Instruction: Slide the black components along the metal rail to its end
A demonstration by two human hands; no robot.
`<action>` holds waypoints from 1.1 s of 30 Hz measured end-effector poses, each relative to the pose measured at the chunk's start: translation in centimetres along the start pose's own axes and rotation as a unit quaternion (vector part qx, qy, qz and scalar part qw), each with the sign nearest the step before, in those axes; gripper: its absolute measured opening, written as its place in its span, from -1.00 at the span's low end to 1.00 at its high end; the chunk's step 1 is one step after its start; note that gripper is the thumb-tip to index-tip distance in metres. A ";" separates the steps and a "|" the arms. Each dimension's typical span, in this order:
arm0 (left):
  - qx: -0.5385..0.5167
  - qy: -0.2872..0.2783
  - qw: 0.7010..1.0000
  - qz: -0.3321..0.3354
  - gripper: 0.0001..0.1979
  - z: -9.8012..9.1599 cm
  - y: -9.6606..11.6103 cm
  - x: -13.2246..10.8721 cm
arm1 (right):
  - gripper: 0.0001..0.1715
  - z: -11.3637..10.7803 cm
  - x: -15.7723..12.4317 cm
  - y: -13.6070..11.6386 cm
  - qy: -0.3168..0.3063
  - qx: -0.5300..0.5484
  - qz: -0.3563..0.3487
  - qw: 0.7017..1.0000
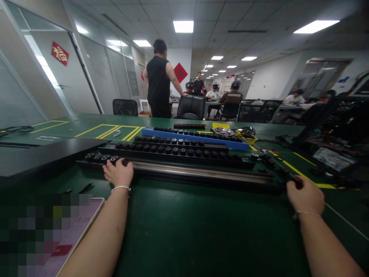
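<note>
A long black rail (201, 181) with a shiny metal groove lies across the green table in front of me. Several black round parts (99, 157) sit at its left end. There my left hand (118, 173) rests with bent fingers, thumb and forefinger closed round one black part. My right hand (305, 196) is beyond the rail's right end, its fingers curled round something small and dark, mostly hidden. Small black parts (266, 161) lie scattered near it. Behind the rail stand more black racks (178, 152) filled with round parts, and a blue tray (236, 146) holding others.
A metal dish (223, 131) and a coiled black cable (246, 132) lie by yellow trays at the back. A phone-like device (86, 227) is at lower left, below dark pen-like items (85, 187). A person in black (158, 80) stands behind a chair (190, 107); others sit farther off.
</note>
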State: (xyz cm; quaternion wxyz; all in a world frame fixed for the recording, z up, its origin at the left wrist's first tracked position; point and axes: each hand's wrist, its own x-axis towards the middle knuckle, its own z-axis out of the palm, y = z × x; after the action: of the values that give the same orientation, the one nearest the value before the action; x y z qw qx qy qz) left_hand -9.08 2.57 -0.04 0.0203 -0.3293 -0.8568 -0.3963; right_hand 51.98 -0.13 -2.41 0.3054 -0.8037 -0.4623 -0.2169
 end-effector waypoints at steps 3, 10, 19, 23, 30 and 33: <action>-0.004 0.012 1.000 -0.009 -0.60 0.2 -0.3 0.4 | -0.48 -1.7 -1.4 -4.4 -0.027 0.065 -0.071 0.995; -0.025 0.023 0.999 -0.009 -0.60 0.6 -0.5 0.6 | -0.50 -1.7 -5.0 -11.9 -0.114 0.061 -0.233 0.964; -0.044 0.041 0.998 0.007 -0.64 0.4 0.0 -0.1 | -0.48 -1.9 -6.1 -13.5 -0.135 0.026 -0.097 0.986; -0.046 0.058 0.997 0.011 -0.66 0.6 0.1 -0.2 | -0.46 -1.7 -6.8 -13.9 -0.126 0.032 -0.071 0.989; -0.028 0.060 0.998 0.018 -0.70 0.0 0.4 -0.4 | -0.47 -2.1 -6.7 -13.6 -0.116 0.044 -0.086 0.989; -0.031 0.076 0.997 0.010 -0.57 -0.1 0.3 -0.3 | -0.47 -2.2 -6.7 -13.6 -0.111 0.050 -0.091 0.988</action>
State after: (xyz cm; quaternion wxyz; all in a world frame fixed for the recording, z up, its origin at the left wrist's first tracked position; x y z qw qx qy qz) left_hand -8.71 2.47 0.17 0.0791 -0.3071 -0.8366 -0.4467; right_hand 36.71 -0.46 -1.15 0.2712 -0.7613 -0.5745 -0.1300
